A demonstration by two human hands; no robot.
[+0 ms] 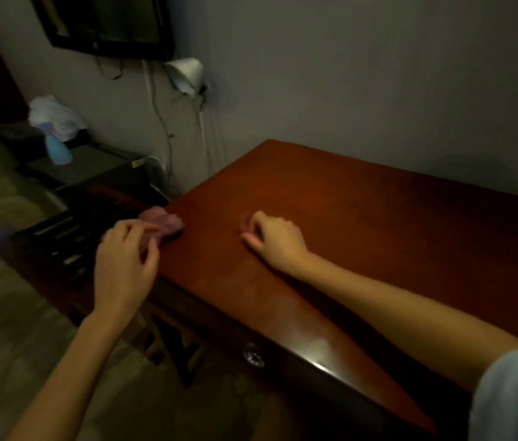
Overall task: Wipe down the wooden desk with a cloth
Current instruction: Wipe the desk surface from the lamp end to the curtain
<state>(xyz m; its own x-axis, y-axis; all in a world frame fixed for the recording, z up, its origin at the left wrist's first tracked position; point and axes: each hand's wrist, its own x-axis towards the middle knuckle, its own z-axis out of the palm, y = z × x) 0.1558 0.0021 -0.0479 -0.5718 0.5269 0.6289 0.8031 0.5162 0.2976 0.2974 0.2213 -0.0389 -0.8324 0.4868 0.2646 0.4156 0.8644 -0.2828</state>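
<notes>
The wooden desk [362, 218] is reddish-brown and glossy, and it fills the middle and right of the view. A crumpled pink cloth [164, 221] lies at the desk's near left corner. My left hand [124, 265] reaches it from beyond the desk's edge and pinches the cloth between fingers and thumb. My right hand [275, 240] rests on the desk top a little right of the cloth, fingers curled under, holding nothing.
A drawer knob [253, 358] shows on the desk's front. Left of the desk stands a low dark cabinet [92, 167] with a blue bottle [57, 152] and a white bag [54, 117]. A wall lamp [187, 74], cables and a mounted screen [108, 23] are behind.
</notes>
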